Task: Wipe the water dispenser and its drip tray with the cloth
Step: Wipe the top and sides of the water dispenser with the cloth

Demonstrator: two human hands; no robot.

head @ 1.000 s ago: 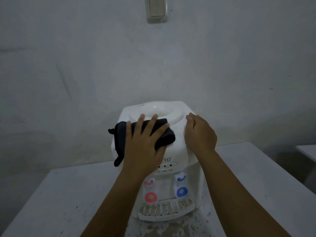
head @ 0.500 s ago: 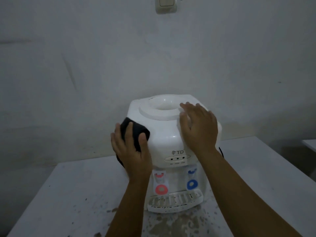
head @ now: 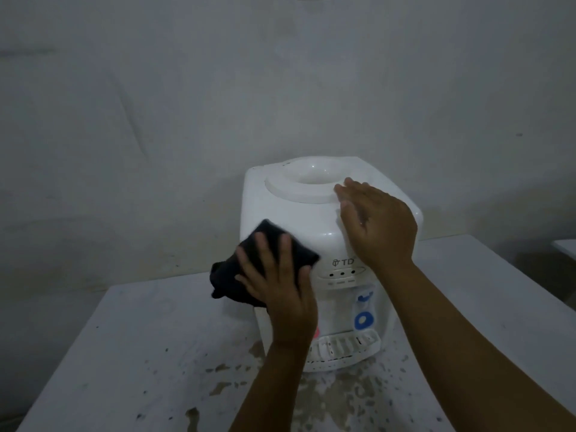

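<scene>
On the dispenser's (head: 299, 226) smooth left corner, the left hand (head: 280, 294) is pressing a dark cloth (head: 233, 275) with spread fingers. The right hand (head: 377, 222) is resting flat on top, fingers together.

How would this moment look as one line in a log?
step: wiping | left hand: presses cloth on dispenser front | right hand: flat on top | drip tray: untouched
</scene>
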